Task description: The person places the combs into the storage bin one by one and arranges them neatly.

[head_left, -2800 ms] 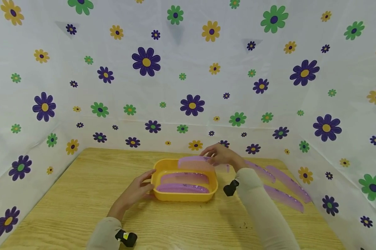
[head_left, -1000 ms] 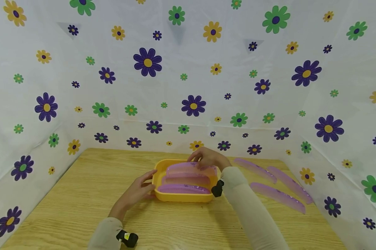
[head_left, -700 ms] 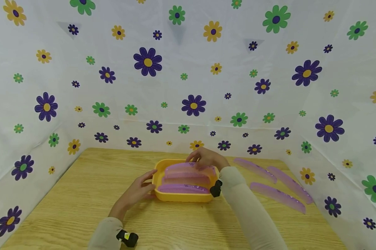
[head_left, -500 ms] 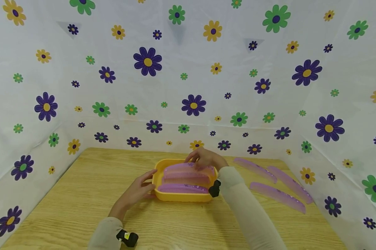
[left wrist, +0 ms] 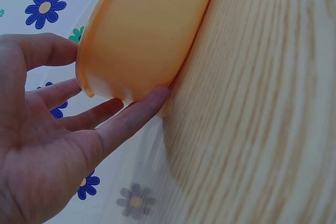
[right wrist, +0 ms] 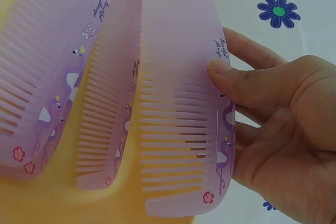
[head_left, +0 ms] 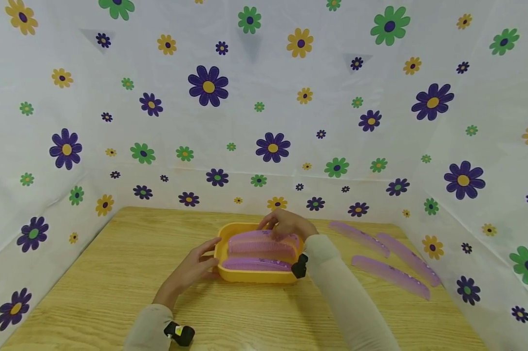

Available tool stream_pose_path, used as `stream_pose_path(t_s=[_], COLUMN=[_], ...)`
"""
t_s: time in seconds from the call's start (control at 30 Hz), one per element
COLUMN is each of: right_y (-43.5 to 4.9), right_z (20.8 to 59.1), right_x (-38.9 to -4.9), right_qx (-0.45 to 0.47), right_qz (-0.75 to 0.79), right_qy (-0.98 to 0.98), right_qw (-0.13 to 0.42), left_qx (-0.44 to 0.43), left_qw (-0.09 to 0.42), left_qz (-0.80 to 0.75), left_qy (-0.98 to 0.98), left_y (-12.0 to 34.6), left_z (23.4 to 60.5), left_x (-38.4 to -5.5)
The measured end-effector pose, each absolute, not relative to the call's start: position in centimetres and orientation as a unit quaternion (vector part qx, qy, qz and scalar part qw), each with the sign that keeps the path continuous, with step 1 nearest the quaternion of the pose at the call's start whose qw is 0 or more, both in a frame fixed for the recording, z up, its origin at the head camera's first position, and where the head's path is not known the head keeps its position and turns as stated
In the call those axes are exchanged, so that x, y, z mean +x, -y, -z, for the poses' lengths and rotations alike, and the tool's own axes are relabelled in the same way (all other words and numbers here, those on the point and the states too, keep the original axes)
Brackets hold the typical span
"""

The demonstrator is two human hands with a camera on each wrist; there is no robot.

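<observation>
A yellow plastic tub (head_left: 257,277) stands on the table with purple combs in it. My right hand (head_left: 289,224) pinches a translucent purple comb (right wrist: 176,98) by its printed spine, thumb on the near face, at the tub's rear. Beside that comb, in the right wrist view, are a middle comb (right wrist: 107,111) and a nearer comb (right wrist: 44,72), both inside the tub. In the head view the held comb overlaps the middle one. My left hand (head_left: 196,265) rests its extended fingers against the tub's left end; in the left wrist view the fingertips touch its outer wall (left wrist: 139,40).
Three more purple combs lie on the wooden table (head_left: 128,273) at the right: a rear comb (head_left: 359,238), an outer comb (head_left: 408,258) and a front comb (head_left: 391,277). White flower-printed sheeting (head_left: 229,117) encloses the back and sides.
My right hand has carried its comb from above the tub's back right rim leftward and down into the tub, close to the middle comb. The left hand stays at the tub's end.
</observation>
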State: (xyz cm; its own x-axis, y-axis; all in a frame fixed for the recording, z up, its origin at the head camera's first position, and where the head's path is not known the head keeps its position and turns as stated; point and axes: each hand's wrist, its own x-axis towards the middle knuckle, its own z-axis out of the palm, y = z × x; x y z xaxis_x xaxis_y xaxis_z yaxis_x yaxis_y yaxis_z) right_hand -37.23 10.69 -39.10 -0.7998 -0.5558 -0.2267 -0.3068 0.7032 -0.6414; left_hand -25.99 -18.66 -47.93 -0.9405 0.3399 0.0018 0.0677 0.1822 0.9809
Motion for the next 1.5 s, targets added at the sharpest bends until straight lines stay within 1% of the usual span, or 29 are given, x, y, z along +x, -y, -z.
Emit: stream_pose_path(t_s=[0.17, 0.4, 0.63, 1.03, 1.23, 1.5], right_y=[-10.7, -10.8, -10.7, -10.6, -10.4, -10.3], right_z=[39.3, 39.9, 40.0, 40.0, 40.0, 40.3], right_x=[-37.1, -37.3, -37.4, -37.3, -37.3, -37.6], right_qx=[-0.202, -0.217, -0.207, -0.195, -0.176, -0.183], right_qz=[0.322, 0.322, 0.325, 0.317, 0.315, 0.304], right_qy=[-0.898, -0.895, -0.893, -0.900, -0.904, -0.909], right_qw=[0.223, 0.221, 0.231, 0.227, 0.231, 0.217], left_qx=[0.137, 0.136, 0.130, 0.126, 0.124, 0.122], left_qw=[0.110, 0.111, 0.108, 0.108, 0.106, 0.106], left_qz=[-0.627, -0.625, -0.623, -0.623, -0.619, -0.620], left_qy=[-0.759, -0.761, -0.764, -0.765, -0.768, -0.768], left_y=[18.7, 18.6, 18.6, 18.5, 18.4, 18.5], left_z=[48.0, 48.0, 47.9, 47.8, 47.7, 47.8], left_x=[-26.0, -26.0, -26.0, -25.9, -25.9, -25.9])
